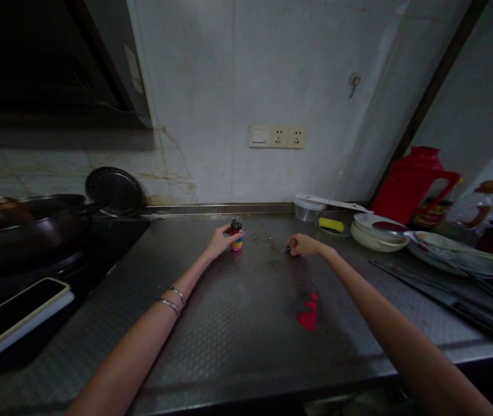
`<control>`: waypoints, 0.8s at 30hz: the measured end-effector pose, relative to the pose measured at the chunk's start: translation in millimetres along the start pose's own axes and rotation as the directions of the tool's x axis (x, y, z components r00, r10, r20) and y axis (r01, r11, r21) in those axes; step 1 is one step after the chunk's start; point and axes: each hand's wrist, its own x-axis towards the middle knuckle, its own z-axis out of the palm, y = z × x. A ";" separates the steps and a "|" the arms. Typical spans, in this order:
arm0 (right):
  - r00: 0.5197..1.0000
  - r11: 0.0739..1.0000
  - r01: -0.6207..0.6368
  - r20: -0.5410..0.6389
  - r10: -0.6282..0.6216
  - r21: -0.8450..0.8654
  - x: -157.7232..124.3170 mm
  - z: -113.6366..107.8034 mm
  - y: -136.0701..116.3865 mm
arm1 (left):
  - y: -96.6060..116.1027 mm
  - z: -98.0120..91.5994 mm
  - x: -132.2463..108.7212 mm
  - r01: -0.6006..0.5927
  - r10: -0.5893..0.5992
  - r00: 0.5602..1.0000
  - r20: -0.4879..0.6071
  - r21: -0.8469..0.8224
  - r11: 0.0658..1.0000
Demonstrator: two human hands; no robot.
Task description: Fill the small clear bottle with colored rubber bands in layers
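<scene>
My left hand (pixel 219 242) is closed around a small upright bottle (pixel 236 229) with a dark upper part and a colourful red, yellow and blue lower part. The bottle stands on the metal countertop (pixel 211 323). To its right, my right hand (pixel 302 245) pinches a small dark round object (pixel 288 249) at the counter surface; it is too small to name. Nearer the front edge, below my right hand, lies a flat red shape (pixel 309 313) with a notched outline.
At left, a wok (pixel 25 222) sits on the stove, with a phone-like device (pixel 16 323) in front. A clear cup (pixel 307 209), yellow sponge (pixel 331 225), stacked bowls (pixel 376 241), red thermos (pixel 408 185) and a long dark knife-like tool (pixel 437 294) occupy the right side.
</scene>
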 end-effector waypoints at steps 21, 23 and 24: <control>0.980 0.990 -0.139 -0.141 0.141 0.024 14.1 -9.3 -10.5 | -4.2 -1.3 -0.1 -0.023 0.022 1.000 0.016 0.031 0.999; 0.982 0.988 -0.153 -0.110 0.155 0.032 16.0 -7.9 -9.9 | -5.1 -1.3 0.1 -0.027 0.027 0.999 0.020 0.030 0.999; 0.983 0.987 -0.156 -0.092 0.159 0.037 16.8 -7.6 -9.8 | -5.6 -1.3 0.1 -0.029 0.029 0.999 0.020 0.028 0.999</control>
